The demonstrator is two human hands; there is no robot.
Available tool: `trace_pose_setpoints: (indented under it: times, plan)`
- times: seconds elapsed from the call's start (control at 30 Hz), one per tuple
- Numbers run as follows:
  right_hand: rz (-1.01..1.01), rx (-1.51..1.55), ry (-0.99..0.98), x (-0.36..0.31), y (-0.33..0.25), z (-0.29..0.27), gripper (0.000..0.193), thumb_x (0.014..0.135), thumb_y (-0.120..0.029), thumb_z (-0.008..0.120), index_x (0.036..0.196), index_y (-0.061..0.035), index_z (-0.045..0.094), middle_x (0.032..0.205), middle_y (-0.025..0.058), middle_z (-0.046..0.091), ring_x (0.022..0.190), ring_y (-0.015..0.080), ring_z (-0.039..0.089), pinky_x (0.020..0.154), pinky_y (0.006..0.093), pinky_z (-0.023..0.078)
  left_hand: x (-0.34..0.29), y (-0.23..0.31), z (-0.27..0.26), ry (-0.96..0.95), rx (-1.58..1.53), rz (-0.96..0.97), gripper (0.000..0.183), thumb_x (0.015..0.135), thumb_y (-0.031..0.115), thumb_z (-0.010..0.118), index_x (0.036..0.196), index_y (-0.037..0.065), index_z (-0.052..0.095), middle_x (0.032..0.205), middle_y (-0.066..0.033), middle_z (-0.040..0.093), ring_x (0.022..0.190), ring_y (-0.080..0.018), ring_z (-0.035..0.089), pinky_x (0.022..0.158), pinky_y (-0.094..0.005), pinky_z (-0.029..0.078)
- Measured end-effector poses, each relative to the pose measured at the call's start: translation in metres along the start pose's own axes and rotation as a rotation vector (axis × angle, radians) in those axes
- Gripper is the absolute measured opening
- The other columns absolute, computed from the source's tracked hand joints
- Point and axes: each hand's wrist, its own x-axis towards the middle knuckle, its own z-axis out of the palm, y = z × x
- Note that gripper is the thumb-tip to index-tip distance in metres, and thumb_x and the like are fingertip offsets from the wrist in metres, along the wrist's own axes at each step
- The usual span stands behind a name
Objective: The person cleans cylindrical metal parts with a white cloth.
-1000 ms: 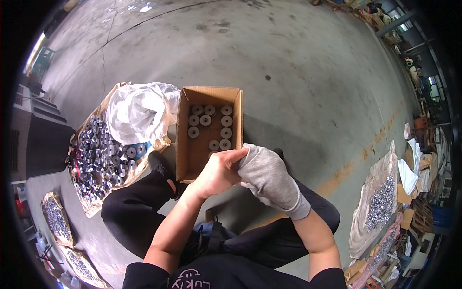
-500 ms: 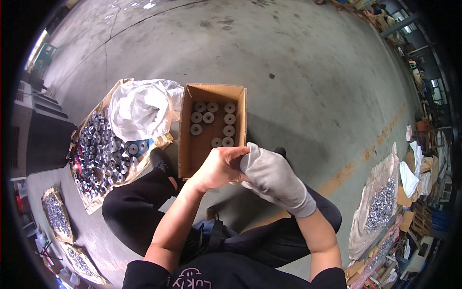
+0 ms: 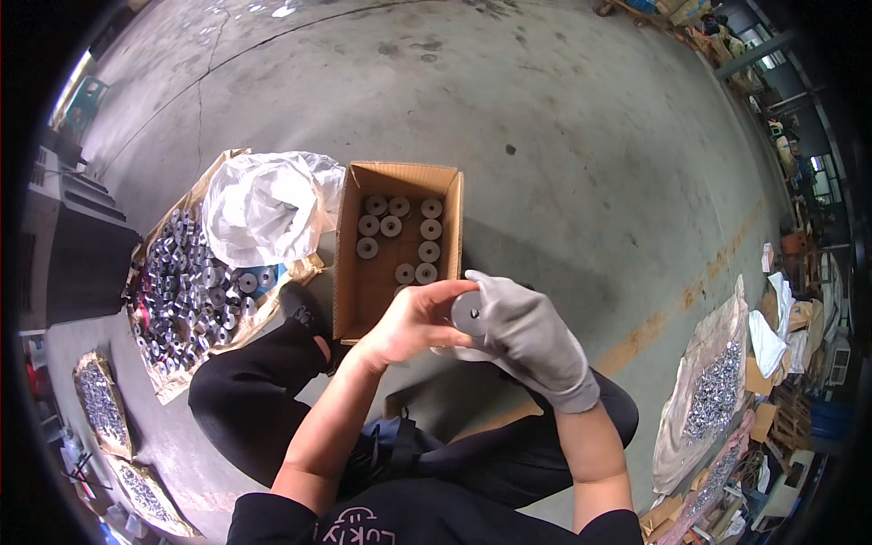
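My left hand, bare, grips the edge of a round grey metal part with a small hole in its centre. My right hand is covered in a grey cloth glove or wrap and closes over the other side of the same part, hiding some of it. Both hands are together just past the near right corner of an open cardboard box. Inside the box, several similar round metal parts with centre holes stand in groups along the left and right walls.
Left of the box, many loose metal parts lie on a brown sheet beside a white plastic bag. A dark machine stands at the far left. Small metal pieces are heaped on a sack at the right. My bent legs flank the box's near side.
The round metal part, hidden between my hands before, now shows its flat face. My gloved right hand has shifted slightly right, away from my left fingers.
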Motion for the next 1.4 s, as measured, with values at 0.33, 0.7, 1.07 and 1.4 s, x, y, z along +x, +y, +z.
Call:
trace_pose_setpoints:
  times: [0.33,0.7,1.07,1.4]
  plan:
    - [0.018,0.042,0.011,0.002,0.005,0.013,0.021,0.061,-0.006,0.066,0.077,-0.0042,0.052,0.074,0.0121,0.052,0.066,0.0320,0.054,0.061,0.0378,0.047,0.000,-0.004,0.022,0.190,0.360,0.136,0.050,0.063,0.004,0.076,0.109,0.000,0.057,0.078,-0.0127,0.063,0.073,-0.0152,0.061,0.073,-0.0296,0.049]
    - [0.131,0.113,0.151,0.022,-0.005,-0.008,0.029,0.071,-0.012,0.066,0.095,-0.0036,0.052,0.073,0.0117,0.053,0.063,0.0273,0.055,0.059,0.0338,0.046,-0.005,-0.010,0.018,0.060,-0.762,-0.024,0.051,0.082,0.024,0.070,0.120,-0.003,0.051,0.088,-0.0025,0.056,0.077,-0.0121,0.053,0.067,-0.0252,0.045]
    - [0.347,0.670,0.395,0.001,0.016,0.055,0.016,0.088,-0.011,0.052,0.099,-0.0001,0.055,0.084,0.0042,0.059,0.065,0.0072,0.052,0.056,0.0214,0.044,0.001,-0.016,0.047,0.276,-0.428,0.060,0.039,0.088,0.028,0.062,0.110,-0.004,0.056,0.087,-0.0018,0.061,0.075,-0.0080,0.052,0.071,-0.0230,0.042]
    - [0.574,0.939,0.314,0.013,-0.012,0.026,0.024,0.092,-0.018,0.045,0.105,0.0003,0.053,0.088,0.0095,0.058,0.078,0.0171,0.058,0.069,0.0311,0.047,0.006,-0.016,0.043,0.092,-0.843,0.020,0.042,0.093,0.041,0.050,0.112,0.004,0.054,0.100,-0.0060,0.059,0.087,-0.0159,0.054,0.078,-0.0299,0.043]
